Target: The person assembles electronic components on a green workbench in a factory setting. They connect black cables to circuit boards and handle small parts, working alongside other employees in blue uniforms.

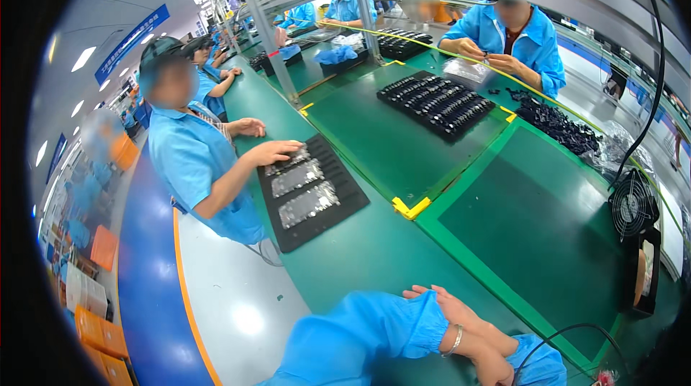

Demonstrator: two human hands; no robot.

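My forearms, in blue sleeves, cross over the green bench at the bottom of the head view. My left hand [486, 361], with a bracelet at its wrist, lies across my right forearm. Its fingers are hidden at the lower edge. My right hand [461, 311] rests against my left sleeve [414, 325], fingers stretched out and partly covered by that sleeve; nothing shows in it. Ahead and to the left, a black foam tray [335, 217] holds clear bags of small parts [308, 204]. A co-worker's hand [281, 152] touches the farthest bag.
A black tray with rows of dark parts [435, 104] sits ahead, near a heap of small black parts [554, 123]. Another co-worker [515, 40] handles a small piece there. At right stands a fan [633, 204]. Yellow tape corners [412, 207] mark the bench.
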